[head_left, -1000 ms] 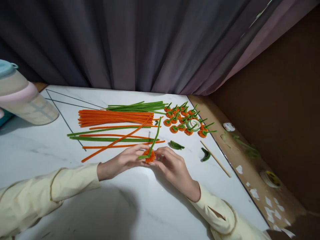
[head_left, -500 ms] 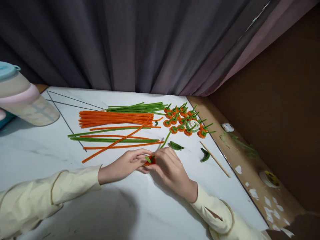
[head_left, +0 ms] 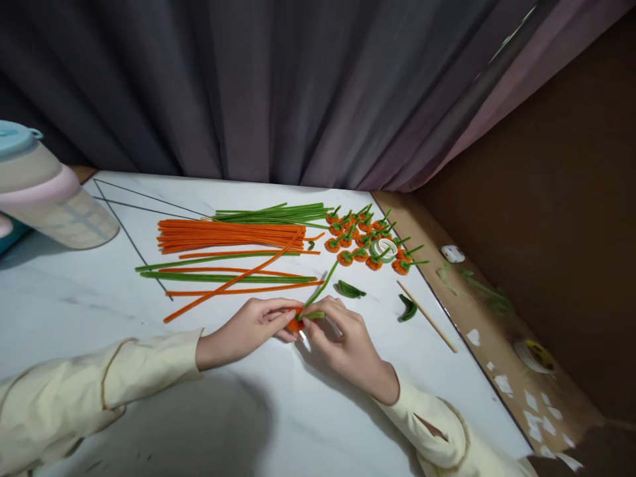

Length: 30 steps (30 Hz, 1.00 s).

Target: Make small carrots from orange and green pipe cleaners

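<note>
My left hand (head_left: pixel 261 326) pinches a small orange pipe-cleaner pumpkin (head_left: pixel 295 322) between thumb and fingers, just above the table. A long green pipe cleaner (head_left: pixel 324 286) rises from the pumpkin's top, leaning up and to the right. My right hand (head_left: pixel 346 336) has thumb and forefinger closed on a short green pipe-cleaner end (head_left: pixel 316 315) at the pumpkin's right side. Its other fingers are curled behind. Past the hands lie loose orange pipe cleaners (head_left: pixel 238 290) and green pipe cleaners (head_left: pixel 233 277).
Behind are an orange bundle (head_left: pixel 228 236), a green bundle (head_left: pixel 278 214) and several finished pumpkins (head_left: pixel 374 261) around tape rolls (head_left: pixel 384 248). Green leaf shapes (head_left: pixel 350 289) and a wooden stick (head_left: pixel 427 317) lie right. A large bottle (head_left: pixel 54 192) stands at left.
My right fingers have shifted slightly right and now hold the short green end out to the right. More of the pumpkin and the long green stem shows. My left hand has barely moved.
</note>
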Motion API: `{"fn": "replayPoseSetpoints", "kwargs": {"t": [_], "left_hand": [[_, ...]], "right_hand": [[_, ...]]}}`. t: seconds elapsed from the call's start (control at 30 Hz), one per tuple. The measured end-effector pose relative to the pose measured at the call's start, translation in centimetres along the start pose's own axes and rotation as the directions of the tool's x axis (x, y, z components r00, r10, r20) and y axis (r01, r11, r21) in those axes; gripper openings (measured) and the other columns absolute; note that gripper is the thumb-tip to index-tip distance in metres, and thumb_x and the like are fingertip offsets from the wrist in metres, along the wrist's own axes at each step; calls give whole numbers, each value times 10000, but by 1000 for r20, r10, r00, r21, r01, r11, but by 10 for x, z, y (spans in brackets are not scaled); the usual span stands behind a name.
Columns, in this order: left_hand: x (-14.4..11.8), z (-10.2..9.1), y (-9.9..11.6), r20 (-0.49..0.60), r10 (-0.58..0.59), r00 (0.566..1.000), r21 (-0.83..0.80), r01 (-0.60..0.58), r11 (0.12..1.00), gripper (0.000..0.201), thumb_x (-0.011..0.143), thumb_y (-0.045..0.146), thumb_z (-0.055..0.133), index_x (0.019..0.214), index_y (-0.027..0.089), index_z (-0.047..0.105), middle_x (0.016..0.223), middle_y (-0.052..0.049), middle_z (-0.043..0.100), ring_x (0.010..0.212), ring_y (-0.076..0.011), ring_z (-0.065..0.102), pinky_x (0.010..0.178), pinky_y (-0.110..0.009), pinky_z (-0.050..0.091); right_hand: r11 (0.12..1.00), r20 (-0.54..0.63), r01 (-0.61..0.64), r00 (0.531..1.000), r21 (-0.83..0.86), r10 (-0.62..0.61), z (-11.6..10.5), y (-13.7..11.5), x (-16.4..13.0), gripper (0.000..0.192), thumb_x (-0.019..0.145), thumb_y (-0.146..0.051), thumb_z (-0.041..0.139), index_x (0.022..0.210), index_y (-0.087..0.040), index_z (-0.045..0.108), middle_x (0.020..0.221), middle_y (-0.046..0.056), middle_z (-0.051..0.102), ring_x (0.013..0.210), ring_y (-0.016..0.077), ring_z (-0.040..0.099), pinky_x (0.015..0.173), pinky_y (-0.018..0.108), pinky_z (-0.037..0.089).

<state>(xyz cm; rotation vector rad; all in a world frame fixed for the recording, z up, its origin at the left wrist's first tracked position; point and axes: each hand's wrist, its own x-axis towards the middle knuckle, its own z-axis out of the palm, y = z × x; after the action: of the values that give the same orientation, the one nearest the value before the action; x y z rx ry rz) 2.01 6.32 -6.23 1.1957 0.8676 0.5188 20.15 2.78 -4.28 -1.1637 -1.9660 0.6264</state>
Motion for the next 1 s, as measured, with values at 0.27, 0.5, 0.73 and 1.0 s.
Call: {"fn": "replayPoseSetpoints", "kwargs": {"t": [0.27, 0.5, 0.73, 1.0], "left_hand": [[-1, -2, 0, -39, -19, 999, -24, 18, 1000, 395, 807, 383, 642, 1115, 139, 610, 1019, -89, 695, 808, -219, 707, 805, -338, 568], [1, -1, 4, 21, 18, 1000, -78, -17, 997, 395, 814, 385, 625, 1118, 136, 589, 1134, -98, 635, 963, -216, 650, 850, -339, 555], [1, -3, 5, 62, 39, 997, -34, -37, 999, 380, 837, 375, 587, 1132, 138, 556, 984, -83, 654, 819, -186, 671, 763, -332, 554], [-1, -5, 10, 127, -29, 991, 1, 29, 1000, 310, 824, 332, 589, 1053, 125, 568, 971, -76, 636, 687, -172, 686, 728, -339, 534]], "right_hand": [[953, 44, -264, 964, 148, 261, -4, -1, 2, 80, 802, -177, 573, 791, -189, 652, 751, 14, 690, 690, 148, 625, 651, 259, 468], [952, 74, -240, 970, 192, 229, -2, 0, 1, 103, 820, -178, 555, 885, -183, 636, 792, 23, 661, 725, 142, 597, 675, 259, 472], [990, -18, -93, 995, 103, 95, -8, 2, 2, 159, 846, -150, 528, 990, -178, 590, 840, 41, 636, 761, 149, 582, 701, 271, 472], [987, 71, -90, 992, -134, 101, -25, 14, 5, 208, 880, -149, 499, 1029, -180, 641, 822, 56, 665, 699, 161, 579, 668, 281, 464]]}}
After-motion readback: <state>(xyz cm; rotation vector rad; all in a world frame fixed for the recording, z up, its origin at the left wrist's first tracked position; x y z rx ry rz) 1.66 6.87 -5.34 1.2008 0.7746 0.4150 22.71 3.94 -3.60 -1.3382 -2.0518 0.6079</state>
